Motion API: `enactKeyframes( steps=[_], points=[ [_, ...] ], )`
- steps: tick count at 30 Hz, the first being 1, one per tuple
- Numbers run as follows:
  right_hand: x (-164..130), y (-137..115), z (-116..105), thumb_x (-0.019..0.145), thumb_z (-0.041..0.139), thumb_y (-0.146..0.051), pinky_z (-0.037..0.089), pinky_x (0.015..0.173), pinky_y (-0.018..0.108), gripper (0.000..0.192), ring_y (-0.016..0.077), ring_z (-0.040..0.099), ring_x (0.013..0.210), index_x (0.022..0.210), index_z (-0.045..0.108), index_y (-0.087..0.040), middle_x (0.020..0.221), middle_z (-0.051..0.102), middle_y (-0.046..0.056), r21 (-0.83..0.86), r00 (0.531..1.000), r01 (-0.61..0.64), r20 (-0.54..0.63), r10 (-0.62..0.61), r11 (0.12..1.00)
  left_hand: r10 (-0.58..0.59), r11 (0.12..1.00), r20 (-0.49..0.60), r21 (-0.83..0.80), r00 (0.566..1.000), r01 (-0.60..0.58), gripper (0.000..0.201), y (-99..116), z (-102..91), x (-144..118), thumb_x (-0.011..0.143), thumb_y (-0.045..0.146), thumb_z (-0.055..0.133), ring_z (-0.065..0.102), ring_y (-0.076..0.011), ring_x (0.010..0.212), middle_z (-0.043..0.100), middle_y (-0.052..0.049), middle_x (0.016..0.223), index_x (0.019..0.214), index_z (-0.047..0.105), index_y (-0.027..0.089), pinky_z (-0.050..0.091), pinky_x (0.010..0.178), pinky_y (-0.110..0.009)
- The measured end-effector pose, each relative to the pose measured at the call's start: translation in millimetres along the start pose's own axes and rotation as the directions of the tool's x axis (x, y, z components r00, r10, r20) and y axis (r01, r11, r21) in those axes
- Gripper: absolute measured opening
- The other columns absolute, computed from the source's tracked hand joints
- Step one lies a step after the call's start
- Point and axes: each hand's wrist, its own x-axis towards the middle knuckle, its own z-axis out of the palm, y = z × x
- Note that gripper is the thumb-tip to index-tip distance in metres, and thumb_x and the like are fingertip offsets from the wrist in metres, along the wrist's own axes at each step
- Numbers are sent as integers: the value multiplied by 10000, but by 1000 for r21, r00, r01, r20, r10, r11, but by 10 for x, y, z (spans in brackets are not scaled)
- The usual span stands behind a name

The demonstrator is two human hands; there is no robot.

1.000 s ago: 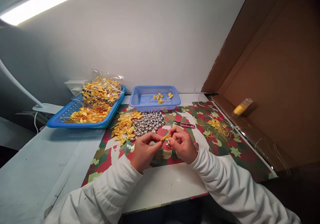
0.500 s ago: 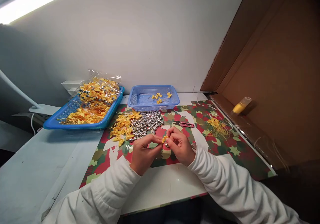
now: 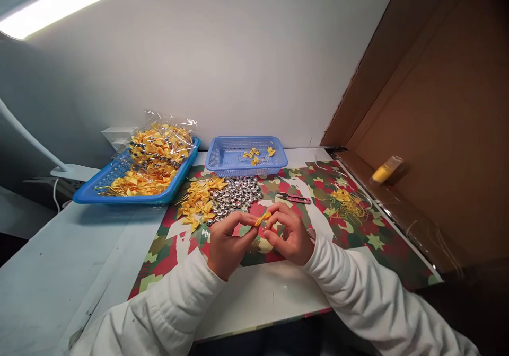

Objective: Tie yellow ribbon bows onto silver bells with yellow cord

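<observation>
My left hand (image 3: 233, 242) pinches a small yellow ribbon bow (image 3: 263, 218) between thumb and fingertips, above the patterned mat. Close by on the right, my right hand (image 3: 292, 234) has its thumb apart from its curled fingers, with the index fingertip at the bow's edge. Whether that fingertip presses on the bow I cannot tell. Just beyond the left hand lie a heap of silver bells (image 3: 238, 194) and a pile of yellow bows (image 3: 199, 199). A pair of thread snips (image 3: 296, 198) rests past my right hand.
A blue basket (image 3: 119, 201) at the left holds bagged and loose bows. Behind the bells, a smaller blue basket (image 3: 246, 169) contains several bows. Yellow cords with a bow (image 3: 350, 205) lie right. A yellow-filled tube (image 3: 387, 169) is by the cardboard wall (image 3: 437, 107).
My right thumb has come away from the bow and its fingers have spread. The silver bell that showed under the bow is no longer plain to see. My left hand keeps its pinch.
</observation>
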Motion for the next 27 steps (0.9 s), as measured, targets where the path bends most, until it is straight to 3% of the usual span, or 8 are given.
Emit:
enactKeyframes(
  steps=[2, 10, 27],
  points=[
    [6, -5, -26, 754, 608, -202, 445, 764, 363, 45, 202, 565, 825, 739, 565, -200, 853, 581, 54, -26, 999, 55, 5, -54, 998, 8, 1000, 3, -16, 1000, -8, 70, 6, 0, 1, 723, 124, 670, 664, -178, 723, 699, -43, 742, 722, 633, 184, 532, 695, -300],
    [18, 67, -71, 771, 684, -263, 484, 726, 357, 240, 199, 583, 787, 967, 552, -219, 831, 624, 51, -64, 986, 168, 3, -168, 984, 13, 999, -4, -46, 1000, -13, 84, 19, -16, 4, 723, 107, 659, 663, -182, 717, 697, -48, 738, 720, 618, 180, 532, 684, -307],
    [8, 44, -47, 828, 641, -267, 497, 607, 323, 58, 170, 592, 636, 806, 602, -229, 670, 666, 27, -39, 981, 183, -57, -185, 982, 249, 967, 95, 31, 964, -253, 122, 158, -42, 23, 737, 93, 676, 665, -155, 683, 716, -37, 733, 712, 615, 195, 529, 635, -281]
  ],
)
